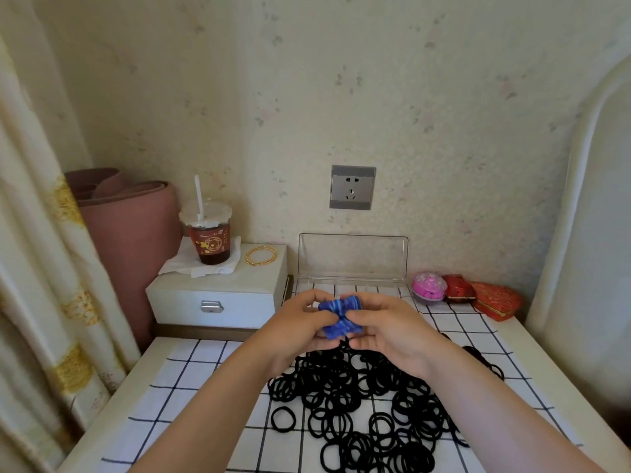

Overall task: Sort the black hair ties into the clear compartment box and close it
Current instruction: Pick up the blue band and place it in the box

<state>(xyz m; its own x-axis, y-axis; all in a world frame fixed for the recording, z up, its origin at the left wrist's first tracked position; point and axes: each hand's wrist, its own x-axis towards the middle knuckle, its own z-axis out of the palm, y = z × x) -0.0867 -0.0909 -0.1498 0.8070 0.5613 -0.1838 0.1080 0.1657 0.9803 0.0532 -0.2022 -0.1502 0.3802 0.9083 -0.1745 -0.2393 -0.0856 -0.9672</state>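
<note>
A big pile of black hair ties (pixel 362 404) lies spread on the white checked cloth (pixel 177 387). Behind it stands the clear compartment box (pixel 353 257) with its lid raised against the wall; the tray part is mostly hidden by my hands. Both hands hover above the pile, in front of the box. My left hand (pixel 297 322) and my right hand (pixel 386 329) pinch a blue bundle of hair ties (pixel 341 317) between them, each gripping one side.
A white jewellery box (pixel 218 298) at the back left carries a drink cup with a straw (pixel 208 233) and gold bangles (pixel 261 256). A pink egg case (pixel 428 285) and red fabric boxes (pixel 495 300) sit at the back right. Curtain at left.
</note>
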